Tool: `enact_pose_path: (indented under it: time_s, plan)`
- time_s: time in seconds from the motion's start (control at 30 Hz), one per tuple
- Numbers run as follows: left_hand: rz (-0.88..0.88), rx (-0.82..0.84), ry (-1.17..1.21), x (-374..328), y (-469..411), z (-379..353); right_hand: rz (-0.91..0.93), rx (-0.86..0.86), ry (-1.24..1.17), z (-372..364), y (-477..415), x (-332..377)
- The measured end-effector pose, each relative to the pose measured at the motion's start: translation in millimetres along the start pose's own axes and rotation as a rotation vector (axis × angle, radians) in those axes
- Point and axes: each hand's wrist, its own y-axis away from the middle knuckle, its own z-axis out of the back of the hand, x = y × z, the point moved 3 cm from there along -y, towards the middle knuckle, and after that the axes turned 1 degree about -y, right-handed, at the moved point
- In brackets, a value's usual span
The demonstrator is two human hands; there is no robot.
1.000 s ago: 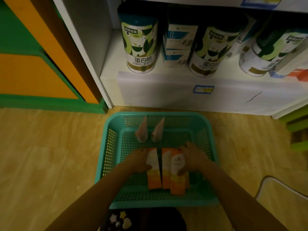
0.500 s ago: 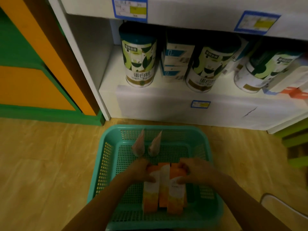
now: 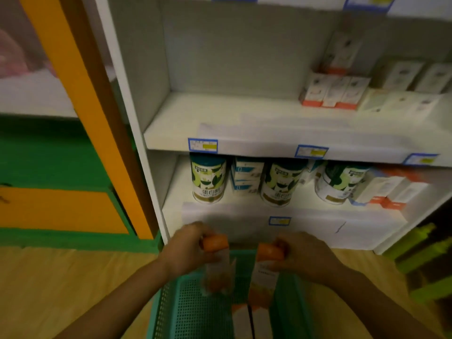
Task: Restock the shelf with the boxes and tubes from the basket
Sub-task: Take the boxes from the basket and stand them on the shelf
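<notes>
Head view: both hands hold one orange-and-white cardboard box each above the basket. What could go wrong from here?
1. The left hand grips the left orange-and-white cardboard box, and the right hand the right box, only near their orange top ends; either may slip into the teal plastic basket.
2. The lower white shelf is crowded with green-and-white tins; a box pushed there could knock one.

Left hand [image 3: 186, 248] and right hand [image 3: 305, 258] have lifted boxes [image 3: 265, 275] above the basket [image 3: 195, 311].
</notes>
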Motion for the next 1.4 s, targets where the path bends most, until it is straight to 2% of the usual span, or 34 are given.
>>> enact_pose_path:
  time_s: [0.13, 0.47, 0.7, 0.87, 1.0, 1.4]
  plan:
    - [-0.054, -0.087, 0.015, -40.2, -1.0, 75.7, 0.033, -0.124, 0.02, 70.4, 11.6, 32.6]
    - [-0.217, -0.172, -0.111, -157.0, -1.7, 259.5, 0.139, -0.335, -0.005, 268.6, 63.4, 115.8]
    - [-0.31, -0.342, -0.104, -236.2, -17.2, 357.2, 0.254, -0.498, -0.052, 384.0, 96.8, 155.9]
    - [-0.376, -0.453, -0.145, -279.3, -47.0, 390.6, 0.25, -0.611, -0.035, 440.0, 100.5, 165.3]
    - [-0.347, -0.532, -0.154, -296.6, -74.9, 399.2, 0.224, -0.677, -0.024, 460.9, 90.3, 164.7]
    - [-0.275, -0.642, -0.229, -295.1, -128.6, 394.7, 0.179, -0.85, -0.02, 485.7, 48.5, 163.4]
